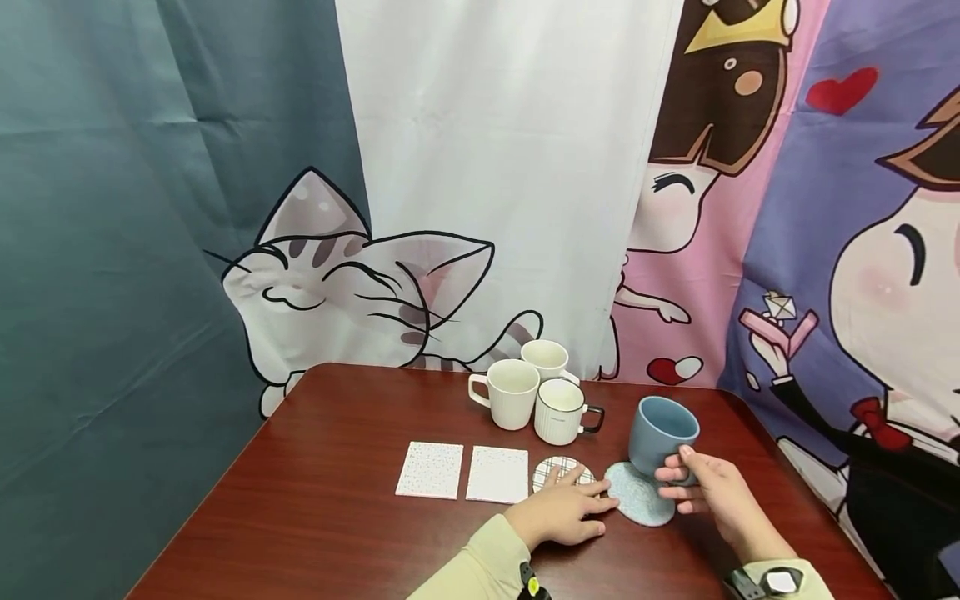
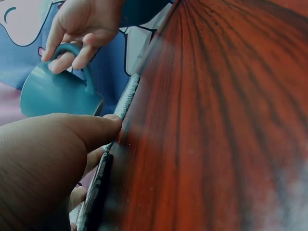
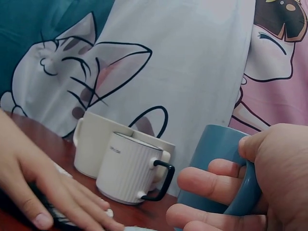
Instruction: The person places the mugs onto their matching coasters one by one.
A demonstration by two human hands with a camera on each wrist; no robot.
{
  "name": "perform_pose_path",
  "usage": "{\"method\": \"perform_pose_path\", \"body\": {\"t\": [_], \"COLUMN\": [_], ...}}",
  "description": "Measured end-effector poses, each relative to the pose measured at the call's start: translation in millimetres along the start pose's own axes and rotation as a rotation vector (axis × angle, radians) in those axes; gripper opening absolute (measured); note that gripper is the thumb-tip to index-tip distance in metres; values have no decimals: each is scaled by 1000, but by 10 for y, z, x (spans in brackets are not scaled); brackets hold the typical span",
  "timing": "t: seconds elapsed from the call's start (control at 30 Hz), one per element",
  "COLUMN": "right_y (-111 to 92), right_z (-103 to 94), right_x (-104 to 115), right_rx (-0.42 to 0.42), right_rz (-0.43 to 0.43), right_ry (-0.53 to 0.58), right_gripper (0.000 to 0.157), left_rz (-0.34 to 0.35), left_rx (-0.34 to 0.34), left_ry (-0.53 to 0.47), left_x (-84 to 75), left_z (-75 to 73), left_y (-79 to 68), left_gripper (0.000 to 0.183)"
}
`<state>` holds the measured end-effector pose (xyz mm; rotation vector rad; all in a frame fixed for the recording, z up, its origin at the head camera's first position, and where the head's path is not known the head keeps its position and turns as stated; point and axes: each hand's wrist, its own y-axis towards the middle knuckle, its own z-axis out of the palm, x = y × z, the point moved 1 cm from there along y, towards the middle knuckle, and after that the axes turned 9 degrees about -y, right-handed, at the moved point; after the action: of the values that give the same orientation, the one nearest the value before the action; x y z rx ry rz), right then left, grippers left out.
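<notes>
My right hand (image 1: pixel 716 496) grips a blue mug (image 1: pixel 662 433) by its handle, fingers passing through the loop in the right wrist view. The mug is held over the back of a round pale-blue coaster (image 1: pixel 639 497), clear of it in the left wrist view. My left hand (image 1: pixel 564 510) lies palm down with fingers spread. Its fingers rest over a round plaid coaster (image 1: pixel 553 469), partly hidden by them, and the fingertips reach the pale-blue coaster's left edge. Two square coasters, one speckled (image 1: pixel 430 471) and one plain white (image 1: pixel 498 475), lie in a row to the left.
Behind the coasters stand a cream mug (image 1: pixel 513 398), a ribbed white mug with a black handle (image 1: pixel 558 414) and a white cup (image 1: pixel 545 357), grouped closely. The brown wooden table (image 1: pixel 315 492) ends at a cartoon-printed curtain (image 1: pixel 480 167).
</notes>
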<state>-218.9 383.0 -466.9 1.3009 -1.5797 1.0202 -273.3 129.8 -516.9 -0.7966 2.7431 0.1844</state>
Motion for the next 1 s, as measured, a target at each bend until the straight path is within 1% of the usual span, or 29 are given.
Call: {"method": "perform_pose_path", "body": {"t": [0.17, 0.37, 0.53, 0.7, 0.77, 0.87, 1.0], "right_y": [-122, -196, -248, -269, -267, -269, -299], "right_z": [64, 144, 181, 192, 199, 212, 228], "right_x": [-50, -101, -116, -149, -157, -168, -174], "right_rx": [27, 45, 76, 74, 73, 92, 82], "right_rz": [17, 33, 2, 15, 6, -32, -50], "right_ry": [-26, -14, -24, -9, -5, -8, -8], "right_gripper": [49, 48, 52, 47, 45, 43, 42], "left_rz": [12, 9, 12, 14, 7, -12, -31], "left_rx": [-1, -1, 13, 22, 17, 13, 13], "left_ry": [1, 7, 31, 45, 57, 69, 102], "left_x": [23, 41, 40, 35, 31, 10, -42], "left_z": [-3, 12, 23, 14, 3, -8, -5], "left_y": [-3, 1, -9, -18, -20, -25, -28], "left_gripper": [46, 47, 50, 51, 50, 50, 51]}}
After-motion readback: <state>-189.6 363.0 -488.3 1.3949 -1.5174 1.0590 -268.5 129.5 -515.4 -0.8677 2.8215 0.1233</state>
